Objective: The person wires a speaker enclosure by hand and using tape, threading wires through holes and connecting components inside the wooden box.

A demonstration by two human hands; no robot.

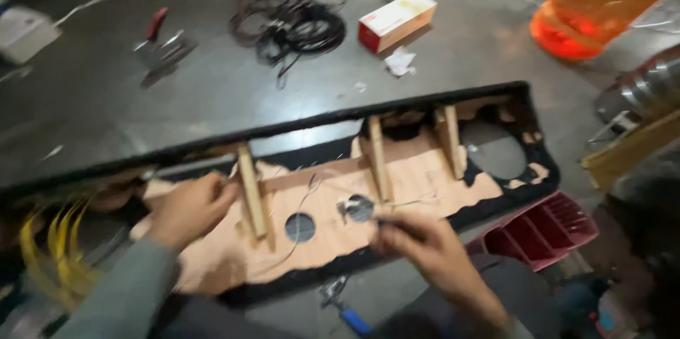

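A long wooden panel box (425, 176) edged in black fabric lies on the floor, with wooden ribs and two round holes. My left hand (190, 206) rests on the panel against the left rib (251, 194), fingers curled on it. My right hand (418, 240) pinches a thin wire or small tool (379, 221) beside the right hole (359, 207), where a small metal part sits. Thin wires trail across the wood. The picture is blurred.
On the concrete floor lie a coil of black cable (297, 24), a red-handled tool (161, 45), a red and white carton (397, 20), an orange container (595, 6), a red plastic crate (545, 229), yellow wires (60, 247) and a blue-handled tool (347, 311).
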